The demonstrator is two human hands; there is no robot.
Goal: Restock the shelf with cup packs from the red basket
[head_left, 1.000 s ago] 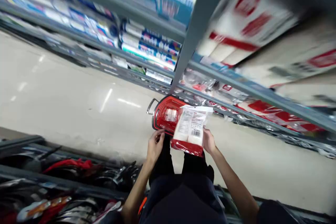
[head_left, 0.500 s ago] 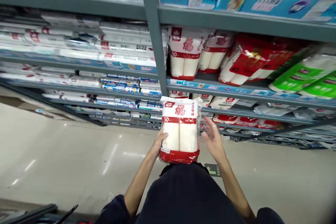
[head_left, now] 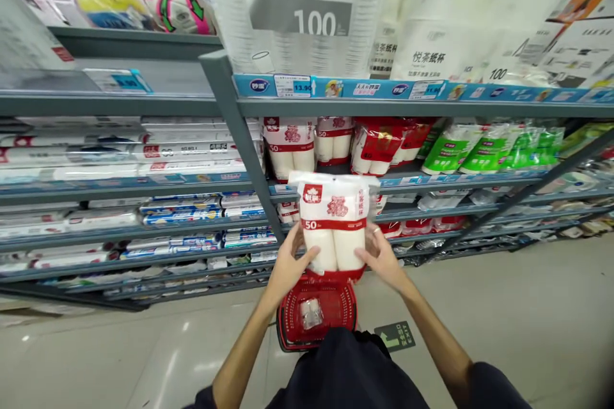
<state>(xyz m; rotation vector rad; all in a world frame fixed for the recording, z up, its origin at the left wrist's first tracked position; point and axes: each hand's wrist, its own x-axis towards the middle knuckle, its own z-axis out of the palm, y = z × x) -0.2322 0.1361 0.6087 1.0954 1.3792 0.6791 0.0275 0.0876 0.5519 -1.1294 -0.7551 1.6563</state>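
Note:
I hold a red-and-white pack of paper cups (head_left: pixel 334 230) marked "50" upright in front of me. My left hand (head_left: pixel 288 267) grips its left side and my right hand (head_left: pixel 382 259) grips its right side, fingers curled round the plastic. Directly below the pack, on the floor, stands a red shopping basket (head_left: pixel 336 326) with one small clear packet (head_left: pixel 311 314) in it. The same kind of cup packs (head_left: pixel 290 147) stand on the shelf just behind.
Grey metal shelving (head_left: pixel 240 134) runs across the view, stocked with boxes of wrap (head_left: pixel 192 211) at left and green packs (head_left: pixel 484 150) at right. Big bags of plastic cups (head_left: pixel 297 6) fill the top shelf. A green floor sticker (head_left: pixel 396 335) lies beside the basket on the glossy floor.
The view has swung up from the floor to the shelves. The pack was turned from its back label to its front, and my right hand has closed onto its side.

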